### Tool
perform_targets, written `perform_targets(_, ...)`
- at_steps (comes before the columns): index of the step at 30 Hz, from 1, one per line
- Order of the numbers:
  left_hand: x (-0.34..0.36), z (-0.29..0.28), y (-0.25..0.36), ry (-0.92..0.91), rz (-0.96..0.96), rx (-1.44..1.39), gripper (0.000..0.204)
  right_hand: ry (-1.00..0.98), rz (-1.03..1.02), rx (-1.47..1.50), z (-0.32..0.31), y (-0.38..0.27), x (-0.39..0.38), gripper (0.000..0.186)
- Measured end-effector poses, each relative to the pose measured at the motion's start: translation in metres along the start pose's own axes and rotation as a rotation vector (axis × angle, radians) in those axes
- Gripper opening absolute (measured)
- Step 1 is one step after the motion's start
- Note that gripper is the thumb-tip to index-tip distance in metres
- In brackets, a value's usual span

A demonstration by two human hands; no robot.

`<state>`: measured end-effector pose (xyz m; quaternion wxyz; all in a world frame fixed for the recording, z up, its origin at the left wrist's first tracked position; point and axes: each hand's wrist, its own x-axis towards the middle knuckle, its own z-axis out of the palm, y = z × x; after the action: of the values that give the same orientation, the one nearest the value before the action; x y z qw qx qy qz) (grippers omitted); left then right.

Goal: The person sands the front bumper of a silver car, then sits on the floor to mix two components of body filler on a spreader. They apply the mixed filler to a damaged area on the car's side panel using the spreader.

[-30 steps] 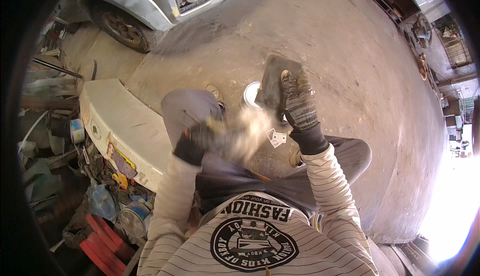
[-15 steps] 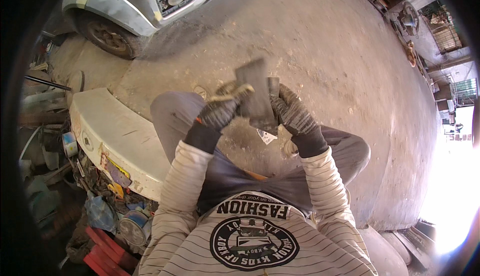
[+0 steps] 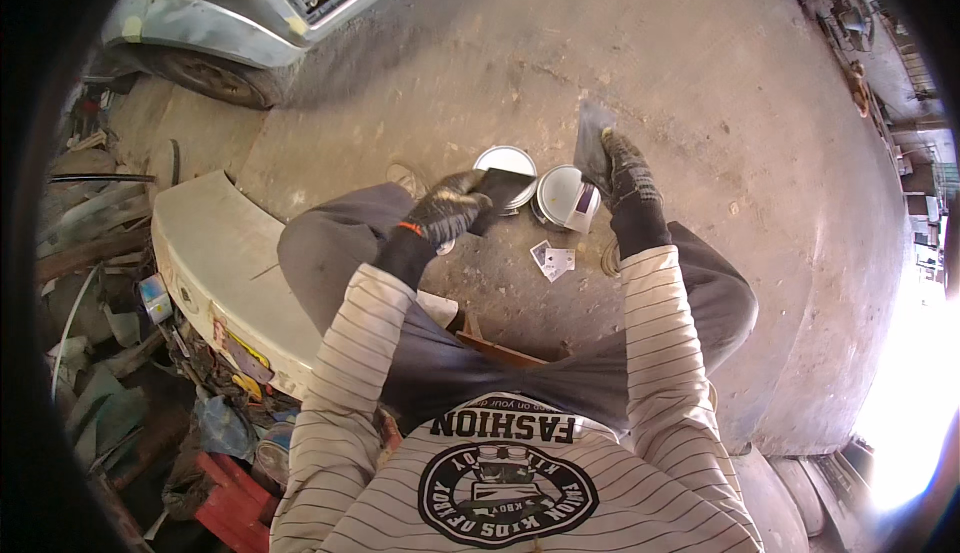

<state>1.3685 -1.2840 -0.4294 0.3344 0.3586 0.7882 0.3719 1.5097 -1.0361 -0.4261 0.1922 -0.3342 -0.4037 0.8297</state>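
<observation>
My left hand [image 3: 448, 211], in a grey knit glove with a black cuff, grips a flat black rectangular sheet [image 3: 509, 189] held over the left of two round cans. The gloved right hand [image 3: 630, 171] holds up a thin dark grey sheet [image 3: 593, 133], slightly blurred, beyond the other can. I cannot tell what either sheet is made of. Partly covered by the black sheet, the left can [image 3: 507, 160] shows a pale round top. Beside it stands the right can [image 3: 556, 193], with a pale label-like patch on its top. Several playing cards [image 3: 560, 262] lie on the floor nearer me.
A curved cream body panel [image 3: 225, 243] rests at my left, beside a heap of scrap, with red pieces [image 3: 235, 503] near its front. A silver car [image 3: 215, 23] with a bare headlight opening stands at the far left. Concrete floor [image 3: 720, 143] stretches away to the right.
My hands have moved apart, left hand leftward and right hand up and rightward, each with its own dark sheet. The two cans and the cards, mostly covered before, now show.
</observation>
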Motion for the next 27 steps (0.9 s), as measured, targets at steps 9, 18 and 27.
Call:
perform_targets(9,0.073,0.037,-0.141,-0.108,-0.132,0.616,0.026,0.039,0.289,-0.282,-0.070,0.114,0.045,0.034)
perform_targets(18,0.095,0.101,-0.179,0.240,-0.559,0.138,0.033,0.037,0.369,-0.440,-0.087,0.118,0.062,0.034)
perform_targets(27,0.112,0.065,-0.153,0.168,-0.424,0.068,0.030,0.021,0.082,-0.935,-0.069,0.108,0.081,0.033)
